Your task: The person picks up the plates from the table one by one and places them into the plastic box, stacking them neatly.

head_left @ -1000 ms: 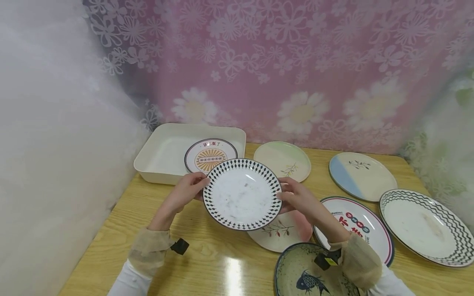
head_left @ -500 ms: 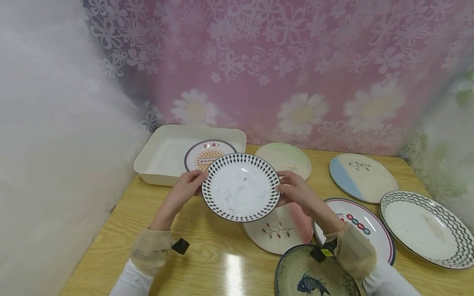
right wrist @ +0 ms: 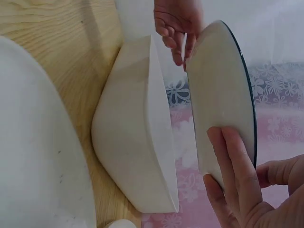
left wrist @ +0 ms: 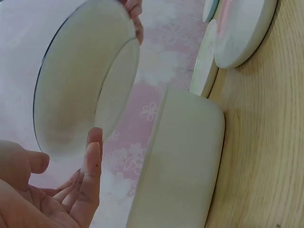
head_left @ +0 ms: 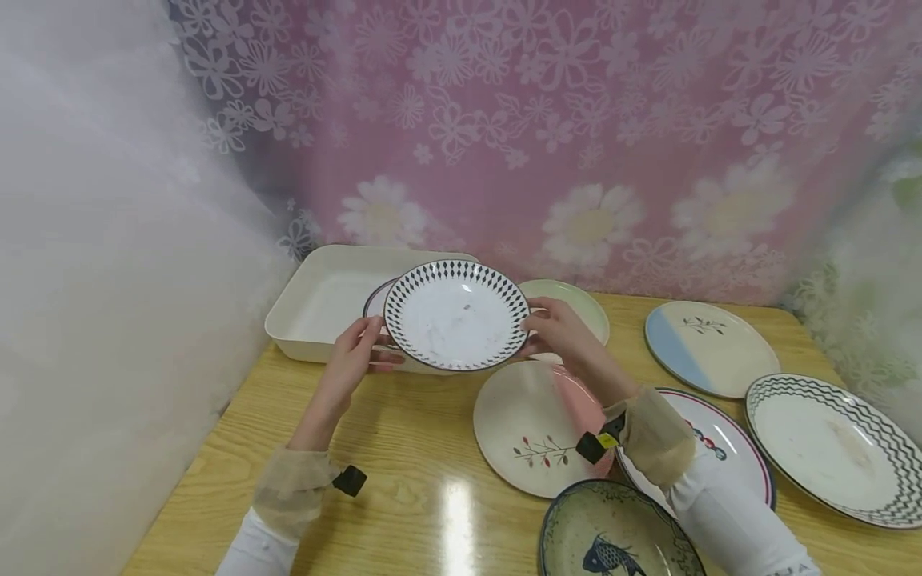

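A white plate [head_left: 457, 318] with black diamonds round its rim is held up between both hands, over the front right of a cream rectangular tub [head_left: 297, 349]. My left hand [head_left: 350, 356] holds its left edge, thumb at the rim and fingertips against the underside [left wrist: 78, 90]. At the right edge my right hand [head_left: 565, 332] grips it, with the thumb at the rim and several fingers spread beneath [right wrist: 232, 166]. Inside the tub leans a dark-rimmed plate [head_left: 376, 298], mostly hidden behind the held one.
Behind the right hand lies a green-and-cream plate [head_left: 587, 308]. Nearer are a pink-and-cream plate [head_left: 511, 416], a fish-patterned plate [head_left: 576, 536] and a red-and-blue-rimmed plate [head_left: 742, 456]. A blue-and-cream plate [head_left: 735, 352] and a wavy-rimmed oval plate [head_left: 807, 440] lie at the right.
Both hands have carried the diamond-rimmed plate away from me and slightly left, toward the tub. It covers more of the plate in the tub, and the pink-and-cream plate is more exposed.
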The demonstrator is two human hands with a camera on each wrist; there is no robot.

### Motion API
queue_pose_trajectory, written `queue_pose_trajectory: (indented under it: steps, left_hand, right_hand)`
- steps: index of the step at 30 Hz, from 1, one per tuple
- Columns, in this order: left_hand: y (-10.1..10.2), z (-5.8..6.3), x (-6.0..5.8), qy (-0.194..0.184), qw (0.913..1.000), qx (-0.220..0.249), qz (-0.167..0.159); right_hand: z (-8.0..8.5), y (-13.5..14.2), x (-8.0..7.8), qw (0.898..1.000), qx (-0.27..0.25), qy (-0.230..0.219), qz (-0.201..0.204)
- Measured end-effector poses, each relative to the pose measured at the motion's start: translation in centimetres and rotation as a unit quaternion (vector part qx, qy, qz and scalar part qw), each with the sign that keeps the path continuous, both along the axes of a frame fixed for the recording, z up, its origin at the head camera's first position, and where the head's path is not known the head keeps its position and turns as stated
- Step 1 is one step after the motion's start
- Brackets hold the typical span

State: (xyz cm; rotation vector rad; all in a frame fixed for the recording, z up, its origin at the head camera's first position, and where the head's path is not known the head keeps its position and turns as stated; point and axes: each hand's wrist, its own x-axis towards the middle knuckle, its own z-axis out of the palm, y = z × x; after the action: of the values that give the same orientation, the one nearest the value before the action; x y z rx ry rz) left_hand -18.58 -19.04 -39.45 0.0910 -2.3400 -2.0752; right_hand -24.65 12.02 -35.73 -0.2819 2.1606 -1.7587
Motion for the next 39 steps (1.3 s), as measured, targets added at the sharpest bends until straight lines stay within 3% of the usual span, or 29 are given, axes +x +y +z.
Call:
queue_pose_trajectory:
  steps: [5, 9, 17, 20, 27, 39]
  left_hand:
    - [-0.6, -0.8, 0.3, -0.008, 0.9997, -0.017, -0.014]
    - [-0.8, -1.3, 0.4, -0.009, 0.9995, -0.023, -0.017]
    - [-1.0, -1.8, 0.6, -0.001, 0.9996, -0.022, -0.02]
    - [-1.1, -1.9, 0.9, -0.005, 0.9996, -0.019, -0.02]
    - [-1.4, -2.3, 1.1, -0.006, 0.9995, -0.012, -0.03]
    - [-1.3, -3.7, 1.0, -0.029, 0.9986, -0.022, -0.039]
  right_hand:
    - [0.8, -2.4, -2.0, 0.999, 0.004, -0.019, -0.029]
    - [1.0, -4.4, -3.5, 0.998, -0.021, -0.043, -0.047]
    - [-0.3, -8.3, -5.5, 0.991, -0.068, -0.084, -0.08]
    - [-0.8, -9.4, -5.8, 0.99, -0.066, -0.091, -0.089]
    - [-1.9, -10.9, -5.9, 0.991, -0.009, -0.088, -0.102]
    - [-3.0, -11.8, -5.5, 0.991, -0.016, -0.077, -0.11]
